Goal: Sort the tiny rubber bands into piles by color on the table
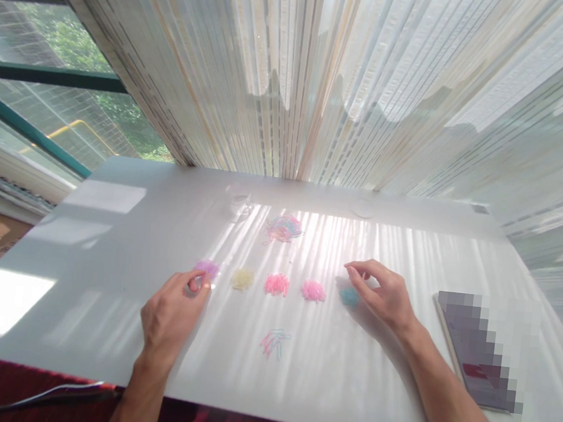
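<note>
My left hand is closed in a pinch at the near edge of a purple pile of small thin pieces, partly covering it. My right hand hovers over a teal pile, thumb and forefinger together. What either pinch holds, if anything, is too small to make out. Between the hands, a yellow pile, a red-pink pile and a pink pile lie in a row. Beyond them is a mixed-colour pile; nearer me is a loose pink-and-teal cluster resembling paper clips.
A clear container stands at the back of the white table, and a clear round lid-like piece lies back right. A dark flat device, partly pixelated, rests by my right forearm. Striped curtains hang behind the table.
</note>
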`<state>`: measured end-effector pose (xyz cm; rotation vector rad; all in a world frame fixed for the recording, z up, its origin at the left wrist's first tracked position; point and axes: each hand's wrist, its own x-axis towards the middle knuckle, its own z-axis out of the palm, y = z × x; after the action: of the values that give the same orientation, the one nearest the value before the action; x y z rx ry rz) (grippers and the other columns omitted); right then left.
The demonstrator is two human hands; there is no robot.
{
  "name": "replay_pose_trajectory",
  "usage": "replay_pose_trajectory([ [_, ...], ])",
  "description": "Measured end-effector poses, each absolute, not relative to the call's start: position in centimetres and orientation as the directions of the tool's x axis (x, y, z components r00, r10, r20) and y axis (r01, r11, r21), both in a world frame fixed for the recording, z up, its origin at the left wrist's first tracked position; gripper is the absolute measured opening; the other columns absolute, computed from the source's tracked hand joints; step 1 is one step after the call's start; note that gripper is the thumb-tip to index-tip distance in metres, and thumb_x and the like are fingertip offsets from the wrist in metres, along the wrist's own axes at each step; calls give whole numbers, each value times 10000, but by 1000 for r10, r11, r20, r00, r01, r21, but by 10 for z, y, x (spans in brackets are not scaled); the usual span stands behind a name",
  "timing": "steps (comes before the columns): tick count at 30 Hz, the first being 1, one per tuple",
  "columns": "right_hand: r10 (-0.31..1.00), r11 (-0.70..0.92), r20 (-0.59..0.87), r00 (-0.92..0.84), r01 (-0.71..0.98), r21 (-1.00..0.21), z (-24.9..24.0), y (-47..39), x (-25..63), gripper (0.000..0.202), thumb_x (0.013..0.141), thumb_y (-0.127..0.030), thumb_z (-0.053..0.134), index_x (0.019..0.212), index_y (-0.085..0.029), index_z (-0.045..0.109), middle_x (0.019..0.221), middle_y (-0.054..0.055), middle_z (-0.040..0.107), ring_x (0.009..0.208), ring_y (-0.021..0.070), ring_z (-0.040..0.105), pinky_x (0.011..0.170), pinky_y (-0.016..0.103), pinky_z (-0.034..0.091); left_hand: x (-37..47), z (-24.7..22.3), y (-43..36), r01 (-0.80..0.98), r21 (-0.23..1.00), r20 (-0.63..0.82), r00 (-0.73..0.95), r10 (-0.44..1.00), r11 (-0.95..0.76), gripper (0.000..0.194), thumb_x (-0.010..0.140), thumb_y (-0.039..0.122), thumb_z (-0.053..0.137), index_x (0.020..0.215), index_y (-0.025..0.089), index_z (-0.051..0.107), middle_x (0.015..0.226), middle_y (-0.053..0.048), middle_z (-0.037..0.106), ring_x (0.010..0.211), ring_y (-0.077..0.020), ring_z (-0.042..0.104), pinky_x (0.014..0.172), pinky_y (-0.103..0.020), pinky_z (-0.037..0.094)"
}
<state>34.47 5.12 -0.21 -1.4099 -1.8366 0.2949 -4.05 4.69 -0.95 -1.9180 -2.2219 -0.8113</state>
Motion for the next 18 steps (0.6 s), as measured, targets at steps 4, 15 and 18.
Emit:
replay_pose_trajectory([
  [4, 891, 368, 446, -82, 706, -606, -2, 51, 345, 158, 1010, -283, 605, 905, -223, 707, 769, 19, 718, 649, 172, 670, 623, 286, 566, -39, -10, 48, 925, 362, 379, -257, 889, 113, 93, 842, 269, 714, 882, 241, 793, 748, 20, 685, 616, -134, 568, 619, -256, 397],
  [15, 886, 367, 458, -67, 705, -607, -5, 53, 347, 132, 997, -262, 614, 914, -224, 709, 775, 20, 724, 648, 170, 671, 583, 275, 561, 0, 11, 43, 784, 539, 565, -67, 823, -306, 105, 934, 245, 689, 867, 185, 744, 695, 40, 627, 489, -77, 438, 550, -212, 421],
  [18, 883, 367, 465, -62, 709, -603, -5, 53, 350, 135, 995, -268, 617, 913, -221, 713, 773, 23, 727, 648, 171, 674, 566, 271, 556, 45, 13, 33, 666, 586, 508, 142, 849, -462, 116, 963, 204, 649, 882, 195, 731, 757, 22, 712, 513, -82, 504, 571, -207, 448],
])
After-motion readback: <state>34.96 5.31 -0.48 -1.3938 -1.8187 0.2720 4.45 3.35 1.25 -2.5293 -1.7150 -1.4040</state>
